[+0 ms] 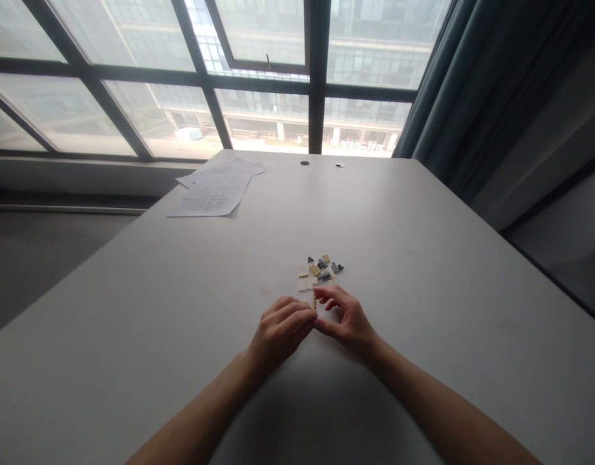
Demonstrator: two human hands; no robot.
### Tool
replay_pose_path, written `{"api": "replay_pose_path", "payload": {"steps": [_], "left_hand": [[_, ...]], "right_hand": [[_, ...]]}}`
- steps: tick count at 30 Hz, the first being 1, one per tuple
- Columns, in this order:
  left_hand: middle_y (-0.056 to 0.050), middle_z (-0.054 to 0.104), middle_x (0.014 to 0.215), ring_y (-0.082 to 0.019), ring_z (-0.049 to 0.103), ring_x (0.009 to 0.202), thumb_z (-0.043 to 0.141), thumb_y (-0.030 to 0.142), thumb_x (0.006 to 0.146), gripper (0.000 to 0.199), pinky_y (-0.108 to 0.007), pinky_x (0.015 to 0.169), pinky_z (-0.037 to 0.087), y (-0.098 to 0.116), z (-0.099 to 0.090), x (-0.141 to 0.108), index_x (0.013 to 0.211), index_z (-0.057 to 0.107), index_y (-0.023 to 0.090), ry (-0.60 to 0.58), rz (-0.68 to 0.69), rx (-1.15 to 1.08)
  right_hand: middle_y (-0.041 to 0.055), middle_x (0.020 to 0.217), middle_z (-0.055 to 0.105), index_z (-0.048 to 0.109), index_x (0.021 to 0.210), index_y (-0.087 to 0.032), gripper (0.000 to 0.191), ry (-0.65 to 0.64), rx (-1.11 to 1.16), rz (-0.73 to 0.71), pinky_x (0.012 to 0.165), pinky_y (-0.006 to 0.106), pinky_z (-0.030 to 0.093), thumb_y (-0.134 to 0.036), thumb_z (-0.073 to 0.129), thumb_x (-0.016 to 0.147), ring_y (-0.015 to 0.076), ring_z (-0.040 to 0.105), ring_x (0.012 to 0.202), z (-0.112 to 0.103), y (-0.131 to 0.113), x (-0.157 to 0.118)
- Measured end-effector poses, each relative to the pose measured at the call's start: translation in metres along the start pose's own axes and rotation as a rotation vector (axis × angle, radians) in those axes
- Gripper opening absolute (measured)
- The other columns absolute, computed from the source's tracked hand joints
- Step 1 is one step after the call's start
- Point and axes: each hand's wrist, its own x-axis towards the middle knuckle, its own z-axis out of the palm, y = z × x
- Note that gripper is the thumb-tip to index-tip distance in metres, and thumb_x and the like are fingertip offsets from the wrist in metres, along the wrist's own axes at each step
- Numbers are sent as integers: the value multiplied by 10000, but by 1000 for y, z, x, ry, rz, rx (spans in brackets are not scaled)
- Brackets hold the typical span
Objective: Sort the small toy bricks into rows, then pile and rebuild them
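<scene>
Between my two hands is a narrow tan building-brick piece (315, 301) with a row of studs along it. My left hand (284, 323) is closed about its near end, the fingers covering part of it. My right hand (344, 319) pinches the same piece from the other side, thumb at the near end and index finger at the far end. Just beyond my fingers lies a small pile of loose bricks: tan plates (314, 270), grey bricks (322, 264) and a pale flat piece (304, 283). A small tan strip (303, 276) lies at the pile's left side.
Printed paper sheets (210, 194) lie at the far left of the white table (423, 271). Two round cable holes (304, 163) are near its far edge. Beyond stand large windows (263, 116), with a dark curtain (452, 97) on the right.
</scene>
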Motion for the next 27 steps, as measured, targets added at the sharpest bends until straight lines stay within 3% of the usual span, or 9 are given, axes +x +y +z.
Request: {"api": "replay_pose_path", "payload": {"steps": [10,18,27], "left_hand": [[-35,684,818,-133,617,751,653,111,802,197,-263,713,522,-2,0,-2,976,604,189,9,14,-1],[-45,695,845,-151,624,758,640,85,810,272,-295,706,506,3,-6,-1,1060,592,180,-28,141,-8],[-41,703,826,-154,629,741,691,177,795,265,-292,684,488,-4,-13,3,1035,580,182,-2,142,121]], "right_hand": [[60,1000,627,606,1139,-205,471,-22,40,24,738,308,460,-335,754,711,189,583,900,-1,1,0],[57,978,655,629,1079,-204,381,-104,42,30,751,320,459,-399,694,759,192,588,883,-5,-5,0],[46,889,642,647,1025,-193,336,-2,-44,13,707,305,472,-345,701,730,184,593,817,-2,-2,-1]]}}
